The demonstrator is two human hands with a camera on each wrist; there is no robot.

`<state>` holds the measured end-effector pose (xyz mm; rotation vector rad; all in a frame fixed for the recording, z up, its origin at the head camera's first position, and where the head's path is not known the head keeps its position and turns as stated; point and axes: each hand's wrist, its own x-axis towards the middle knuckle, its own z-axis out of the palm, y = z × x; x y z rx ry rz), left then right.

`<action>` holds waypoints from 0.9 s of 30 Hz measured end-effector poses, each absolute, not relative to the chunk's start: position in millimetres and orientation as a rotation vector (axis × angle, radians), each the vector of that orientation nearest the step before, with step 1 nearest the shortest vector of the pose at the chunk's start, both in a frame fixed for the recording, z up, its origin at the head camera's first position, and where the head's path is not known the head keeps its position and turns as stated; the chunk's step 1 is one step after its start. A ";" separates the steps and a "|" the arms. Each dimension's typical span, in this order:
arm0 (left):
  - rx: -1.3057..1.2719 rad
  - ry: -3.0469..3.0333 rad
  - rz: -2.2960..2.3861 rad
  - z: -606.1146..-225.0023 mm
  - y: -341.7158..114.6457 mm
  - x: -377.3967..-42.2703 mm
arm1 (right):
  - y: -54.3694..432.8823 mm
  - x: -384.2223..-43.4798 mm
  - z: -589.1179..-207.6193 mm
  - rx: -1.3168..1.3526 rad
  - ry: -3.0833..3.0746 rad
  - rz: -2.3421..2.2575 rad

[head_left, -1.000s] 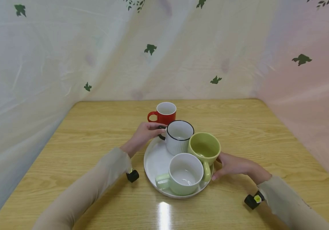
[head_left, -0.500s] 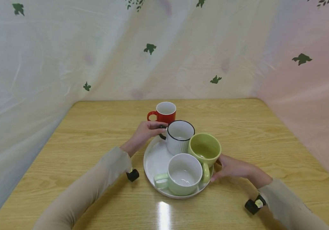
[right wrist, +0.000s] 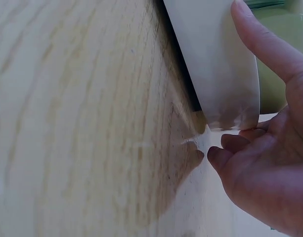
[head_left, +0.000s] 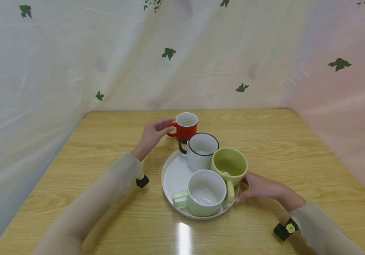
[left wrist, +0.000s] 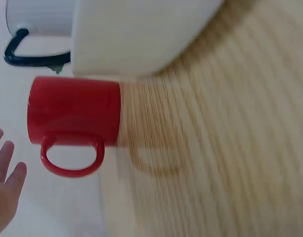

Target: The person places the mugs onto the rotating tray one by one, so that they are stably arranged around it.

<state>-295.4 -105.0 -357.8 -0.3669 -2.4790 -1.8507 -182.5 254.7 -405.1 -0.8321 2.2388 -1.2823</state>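
Observation:
A white round plate bears three mugs: a white one with a black rim and handle, a yellow-green one and a pale green one. My right hand grips the plate's right edge; in the right wrist view the thumb lies along the plate's side and the fingers curl at its rim. Behind the plate, a red mug stands upright on the table, handle to the left. My left hand is beside that handle, and the left wrist view shows its loosely spread fingers apart from the mug.
The wooden table runs back to a pale curtain with green leaf shapes. Black wrist cameras hang below both sleeves, the left camera close to the plate's left side.
My left hand has let go of the white mug's black handle and moved back and left to the red mug's handle. The right hand stays at the plate's edge.

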 end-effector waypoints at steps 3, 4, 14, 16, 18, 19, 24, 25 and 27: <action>-0.409 -2.472 -1.770 -359.9 -108.2 -303.4 | 255.4 -181.9 -404.8 -0.827 2.231 -1.285; -0.415 -2.478 -1.751 -360.7 -108.8 -306.2 | 255.6 -181.6 -404.5 -0.827 2.229 -1.287; -0.415 -2.550 -1.750 -368.1 -111.9 -330.1 | 255.4 -180.4 -402.1 -0.847 2.232 -1.311; -0.412 -2.574 -1.778 -369.1 -112.9 -333.3 | 255.1 -180.6 -402.3 -0.853 2.233 -1.309; -0.405 -2.601 -1.803 -369.6 -114.1 -335.7 | 254.8 -180.7 -402.5 -0.856 2.231 -1.309; -0.403 -2.612 -1.816 -370.2 -114.8 -337.1 | 254.6 -180.8 -402.4 -0.855 2.228 -1.310; -0.413 -2.647 -1.891 -372.9 -118.3 -344.1 | 253.9 -181.0 -401.7 -0.848 2.219 -1.303; -0.417 -2.655 -1.904 -374.0 -119.0 -345.7 | 253.8 -181.0 -401.5 -0.847 2.221 -1.300; -0.420 -2.670 -1.928 -376.1 -120.1 -348.6 | 253.8 -180.8 -400.8 -0.843 2.233 -1.284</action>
